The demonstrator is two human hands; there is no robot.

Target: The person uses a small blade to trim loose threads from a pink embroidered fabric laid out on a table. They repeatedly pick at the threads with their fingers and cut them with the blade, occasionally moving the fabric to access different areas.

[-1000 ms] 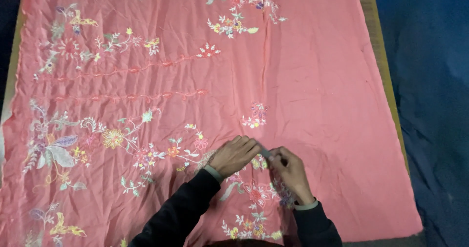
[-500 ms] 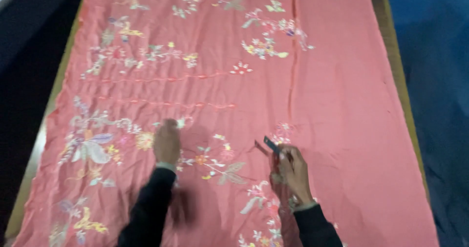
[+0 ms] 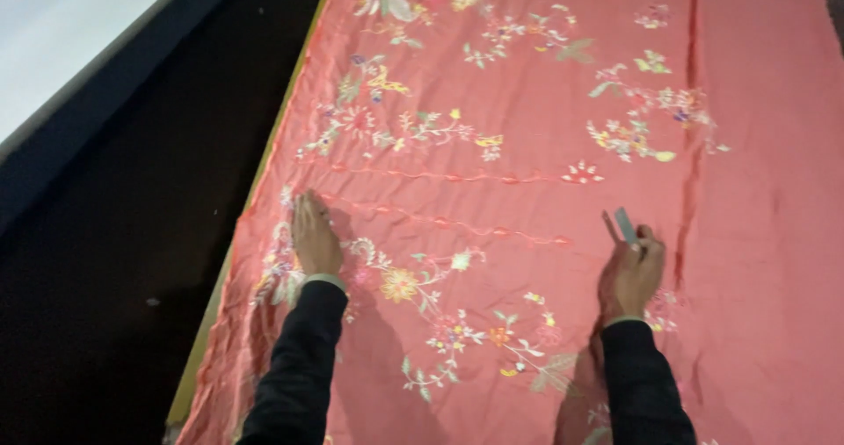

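A large pink cloth with colourful flower embroidery lies spread over a table. My left hand rests flat, fingers together, on the cloth near its left edge. My right hand is over the middle right of the cloth and grips a small grey metal tool, like a pair of thread snips, that sticks up from the fingers. Both arms wear dark sleeves.
The table's yellowish edge runs along the cloth's left side. Beyond it is dark floor, and a pale surface lies at the top left. A long crease runs down the cloth on the right.
My left hand has slid from beside the right hand out to the cloth's left edge. The view has shifted left. The right hand still holds the tool.
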